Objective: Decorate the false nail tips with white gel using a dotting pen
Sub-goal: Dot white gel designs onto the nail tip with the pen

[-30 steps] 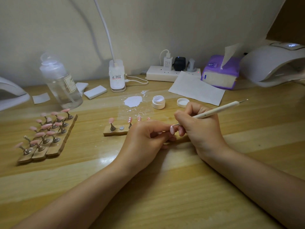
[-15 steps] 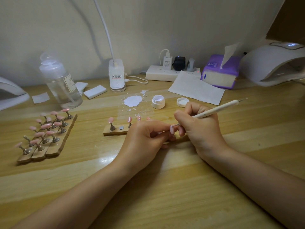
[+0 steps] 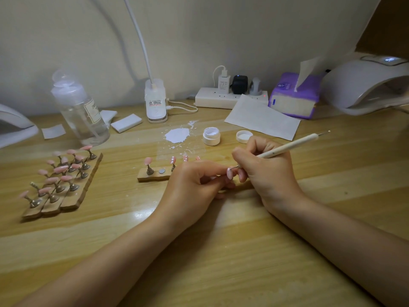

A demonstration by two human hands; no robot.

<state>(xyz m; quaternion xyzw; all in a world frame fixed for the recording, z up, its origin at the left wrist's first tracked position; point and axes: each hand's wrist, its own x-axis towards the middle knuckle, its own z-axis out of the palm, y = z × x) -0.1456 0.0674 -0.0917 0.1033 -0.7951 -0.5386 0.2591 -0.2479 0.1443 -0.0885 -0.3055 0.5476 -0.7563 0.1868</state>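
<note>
Soft, fairly dim warm light falls from above, leaving a glossy glare patch on the wooden table near its middle and faint shadows under both forearms. The wide lens bends the table's far edge and the wall, and the nail stands at the left edge look smeared and unsharp. The nail lamp at the far right corner shows a small bright glow on top.

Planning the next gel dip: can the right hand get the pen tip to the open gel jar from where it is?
Probably yes. The right hand grips the dotting pen, and the open gel jar stands uncovered just beyond it, its lid lying alongside; nothing sits between them.
</note>
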